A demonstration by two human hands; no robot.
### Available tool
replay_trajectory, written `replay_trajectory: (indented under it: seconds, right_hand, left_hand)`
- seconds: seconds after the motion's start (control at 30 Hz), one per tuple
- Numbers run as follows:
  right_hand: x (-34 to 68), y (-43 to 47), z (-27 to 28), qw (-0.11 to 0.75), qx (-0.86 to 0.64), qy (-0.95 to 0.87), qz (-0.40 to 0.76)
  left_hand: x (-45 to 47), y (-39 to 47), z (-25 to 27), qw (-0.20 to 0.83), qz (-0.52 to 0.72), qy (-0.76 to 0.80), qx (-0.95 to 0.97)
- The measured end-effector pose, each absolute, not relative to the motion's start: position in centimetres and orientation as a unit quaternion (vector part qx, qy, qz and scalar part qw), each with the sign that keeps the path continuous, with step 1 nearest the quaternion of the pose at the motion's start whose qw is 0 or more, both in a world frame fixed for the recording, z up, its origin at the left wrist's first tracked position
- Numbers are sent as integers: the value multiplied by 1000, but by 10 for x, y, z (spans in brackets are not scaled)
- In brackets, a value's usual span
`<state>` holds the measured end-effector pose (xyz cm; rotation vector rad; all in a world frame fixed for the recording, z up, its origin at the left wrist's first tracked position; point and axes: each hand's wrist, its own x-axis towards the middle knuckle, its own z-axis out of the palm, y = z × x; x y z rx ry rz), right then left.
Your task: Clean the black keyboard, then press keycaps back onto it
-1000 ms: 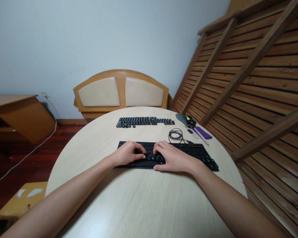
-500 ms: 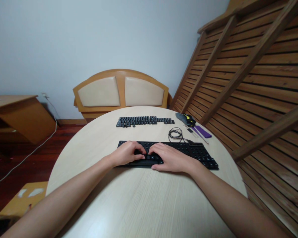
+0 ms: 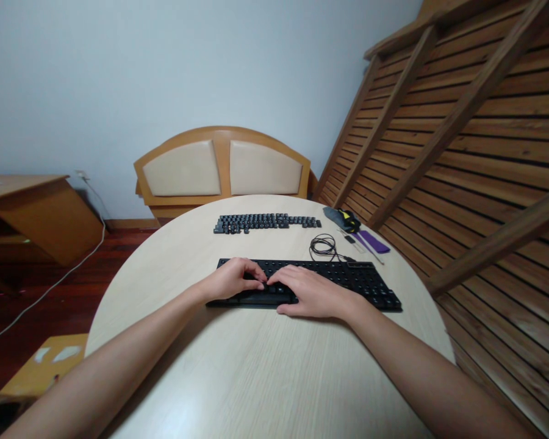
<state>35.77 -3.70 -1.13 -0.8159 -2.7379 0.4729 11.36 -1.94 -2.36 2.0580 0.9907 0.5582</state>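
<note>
A black keyboard (image 3: pixel 361 283) lies near the middle of the round table, and many of its keycaps are off. Over its left half, my left hand (image 3: pixel 233 279) has thumb and fingertips closed together just above the keys. Whatever is between them, if anything, is too small to make out. My right hand (image 3: pixel 308 291) rests on the keyboard right beside it, index fingertip almost at the left fingertips. Its thumb lies apart, along the keyboard's front edge. Behind the keyboard, loose black keycaps (image 3: pixel 256 222) stand in rows.
The keyboard's coiled cable (image 3: pixel 322 245) lies behind it. At the table's right rim are a grey, yellow and black glove-like bundle (image 3: pixel 343 218), a purple cloth-like strip (image 3: pixel 374 241) and a thin rod (image 3: pixel 370 248). Wooden slats (image 3: pixel 485 152) lean on the right.
My left fingertips have drawn closer together and shifted slightly up the keyboard. My right index finger has moved a little left toward them. The keycap rows look the same.
</note>
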Motion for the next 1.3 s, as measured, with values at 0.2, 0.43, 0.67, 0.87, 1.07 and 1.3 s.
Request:
replay_trajectory:
  seconds: [0.2,0.43,0.67,0.87,1.07,1.3]
  right_hand:
    - [358,-37,-10,122,-278,-938,165]
    - [357,-37,-9,127,-259,-943,169]
    - [357,-39,-8,117,-259,-946,156]
    - [357,-38,-8,117,-263,-946,150]
    - [358,-37,-11,118,-258,-948,146]
    - [358,-36,-11,108,-260,-949,139]
  left_hand:
    - [112,-16,-31,460,224,391,765]
    - [111,-18,-28,436,210,389,784]
    - [114,-24,-23,374,225,385,813]
    - [120,-36,-13,226,178,434,854]
    - [130,-47,-12,70,106,462,878]
    - [128,-45,-10,92,125,445,882]
